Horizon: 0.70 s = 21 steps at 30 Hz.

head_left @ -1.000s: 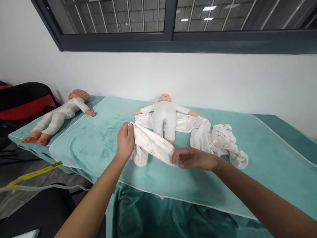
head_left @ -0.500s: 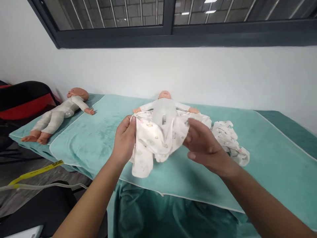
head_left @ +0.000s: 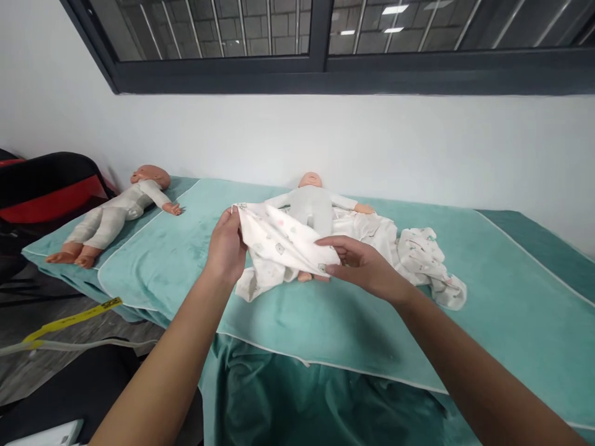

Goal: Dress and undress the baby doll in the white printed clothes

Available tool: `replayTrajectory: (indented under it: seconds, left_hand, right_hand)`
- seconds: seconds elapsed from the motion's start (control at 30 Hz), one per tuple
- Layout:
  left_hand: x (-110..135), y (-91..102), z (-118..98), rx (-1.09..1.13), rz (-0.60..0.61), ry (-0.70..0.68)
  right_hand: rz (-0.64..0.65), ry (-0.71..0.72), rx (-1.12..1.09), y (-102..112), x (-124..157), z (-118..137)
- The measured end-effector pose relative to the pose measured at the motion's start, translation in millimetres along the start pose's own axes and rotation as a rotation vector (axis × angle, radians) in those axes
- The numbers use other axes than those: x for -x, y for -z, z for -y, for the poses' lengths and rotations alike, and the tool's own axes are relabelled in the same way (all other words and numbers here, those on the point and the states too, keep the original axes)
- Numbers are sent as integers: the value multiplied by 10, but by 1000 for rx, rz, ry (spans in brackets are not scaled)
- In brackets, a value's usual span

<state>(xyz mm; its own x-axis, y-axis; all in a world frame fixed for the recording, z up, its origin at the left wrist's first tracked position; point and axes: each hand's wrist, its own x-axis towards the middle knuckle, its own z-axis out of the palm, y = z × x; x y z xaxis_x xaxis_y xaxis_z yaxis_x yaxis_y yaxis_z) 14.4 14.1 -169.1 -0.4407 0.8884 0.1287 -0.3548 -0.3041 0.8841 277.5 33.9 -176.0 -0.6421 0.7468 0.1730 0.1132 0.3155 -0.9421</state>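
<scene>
Above the white wall (head_left: 418,148) we see a dark-framed window (head_left: 320,80) with metal bars (head_left: 269,28) behind the glass. Below it, pale green cloth (head_left: 186,266) covers the table, edged with white piping, and a deeper green drape (head_left: 325,409) hangs in folds at the front.

Over the middle of this surface, we hold a white printed garment (head_left: 288,238) up in front of us. Our left hand (head_left: 225,244) is closed on its upper left corner, thumb against fingers. Our right hand (head_left: 367,266) is partly open at the other end, its fingers against the cloth and its thumb by the lower edge; we cannot tell whether it grips. The fabric slants down from left to right between our hands, and a loose part hangs beneath on the left.

Just behind the garment lies a doll (head_left: 297,198) in a white body covering, head towards the wall and arms spread; its feet peek out under the cloth. White clothing (head_left: 372,232) lies beneath and beside it on the right, next to a crumpled printed cloth (head_left: 427,260).

Well apart on the left, we see a second doll (head_left: 123,207) on its back, bare feet towards us. Beyond it stands a black and red chair (head_left: 60,201). Nearer to us are a yellow strip (head_left: 74,319), a pale cord (head_left: 88,345) and a black seat (head_left: 69,384).
</scene>
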Motion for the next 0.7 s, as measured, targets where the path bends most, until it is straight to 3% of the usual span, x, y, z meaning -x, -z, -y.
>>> replayTrajectory:
  seconds: [0.07, 0.17, 0.27, 0.4, 0.47, 0.6, 0.7]
  left_hand:
    - [-11, 33, -20, 20, -17, -32]
    - [40, 3, -109, 45, -3, -20]
    - [139, -89, -232, 18, 24, 13]
    - [258, -268, -375, -42, 135, 93]
    - [282, -365, -415, -60, 194, 125]
    - [238, -521, -438, -40, 262, 95]
    - [170, -578, -452, 11, 306, 58]
  right_hand:
    - [9, 16, 171, 65, 57, 72]
    - [-121, 42, 349, 109, 143, 156]
    - [-239, 76, 224, 73, 208, 149]
    - [-112, 38, -278, -135, 228, 8]
    - [-55, 2, -403, -297, 198, -78]
    - [55, -65, -455, -620, 83, -225]
    - [149, -107, -325, -767, 4, -279]
